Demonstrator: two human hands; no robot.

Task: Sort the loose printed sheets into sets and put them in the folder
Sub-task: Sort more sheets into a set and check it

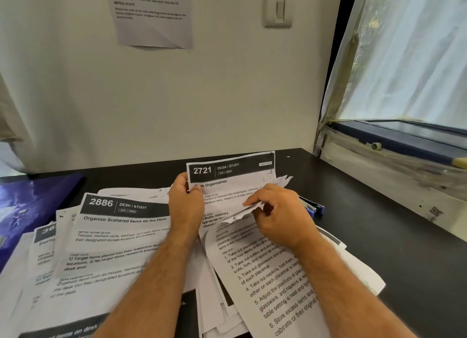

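A printed sheet headed "2721 Desk / Study" is raised above the desk. My left hand grips its left edge with the thumb on the front. My right hand pinches a crumpled, torn-looking fold of paper at the sheet's right side. Below lies a messy spread of loose printed sheets: one headed "2886" on the left pile, a numbered-list sheet under my right forearm. A blue folder lies at the desk's left.
The sheets cover a black desk set against a pale wall. A blue stapler sits just behind my right hand. A window ledge runs along the right. A printed notice hangs on the wall.
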